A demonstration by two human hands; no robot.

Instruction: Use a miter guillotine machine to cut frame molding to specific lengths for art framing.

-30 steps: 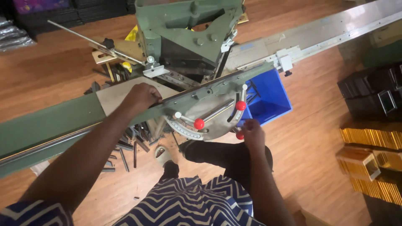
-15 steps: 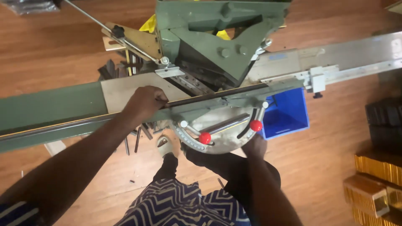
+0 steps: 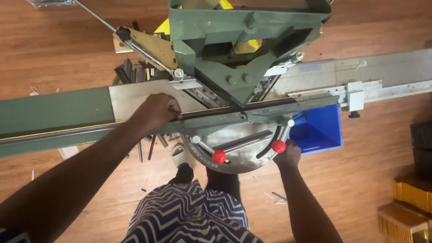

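I look straight down on a green mitre cutting machine (image 3: 243, 49) with a long green and grey bed (image 3: 54, 112). My left hand (image 3: 157, 110) is closed on a long dark moulding strip (image 3: 211, 114) that lies along the bed's fence under the cutting head. My right hand (image 3: 288, 155) is at the front right rim of the round metal turntable (image 3: 238, 153), beside a lever with a red ball knob (image 3: 278, 146). A second red knob (image 3: 219, 157) sticks out at the turntable's front. Whether the right fingers grip the rim or the lever is hidden.
A blue plastic bin (image 3: 321, 135) stands on the wooden floor right of the turntable. Dark offcuts (image 3: 130, 72) lie under and behind the bed. Gold-coloured moulding stacks (image 3: 407, 211) sit at the lower right. A metal stop (image 3: 355, 96) is clamped on the right rail.
The view has moved to sit squarely over the machine. My left hand stays on the strip, and my right hand has shifted from below the knobs up to the turntable's right rim.
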